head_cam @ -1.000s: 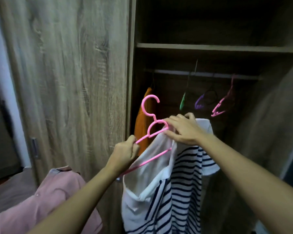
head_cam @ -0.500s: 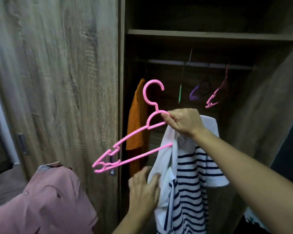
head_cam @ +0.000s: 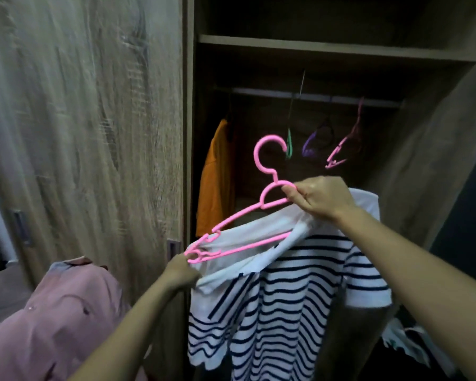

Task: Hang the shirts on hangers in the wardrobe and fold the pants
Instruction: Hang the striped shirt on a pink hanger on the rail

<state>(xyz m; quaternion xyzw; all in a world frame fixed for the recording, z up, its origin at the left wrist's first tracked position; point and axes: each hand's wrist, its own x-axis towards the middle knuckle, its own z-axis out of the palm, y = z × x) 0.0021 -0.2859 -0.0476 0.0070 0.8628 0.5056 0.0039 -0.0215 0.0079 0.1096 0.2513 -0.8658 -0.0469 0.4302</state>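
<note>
My striped shirt (head_cam: 286, 298) hangs in the lower middle of the frame. It is white with thin dark bands across body and sleeve, and its plain white shoulder cloth is bunched up toward the pink hanger (head_cam: 239, 215). My right hand (head_cam: 319, 199) grips that hanger just under its hook, right of center, with the collar gathered beneath my fingers. My left hand (head_cam: 180, 273) pinches the white shoulder cloth at the hanger's low left tip. The hanger tilts down to the left, its upper arm bare and its lower bar lying across the cloth. That tip sits just beside the edge of the wardrobe door (head_cam: 94, 133), which fills the left half. Above, the rail (head_cam: 313, 98) runs under a shelf (head_cam: 327, 49). An orange shirt (head_cam: 217, 177) hangs at its left end and a green hanger (head_cam: 289, 144), a purple hanger (head_cam: 311, 145) and a second pink hanger (head_cam: 338, 155) toward its right, with bare rail between. A pink shirt (head_cam: 52, 312) lies at lower left.
</note>
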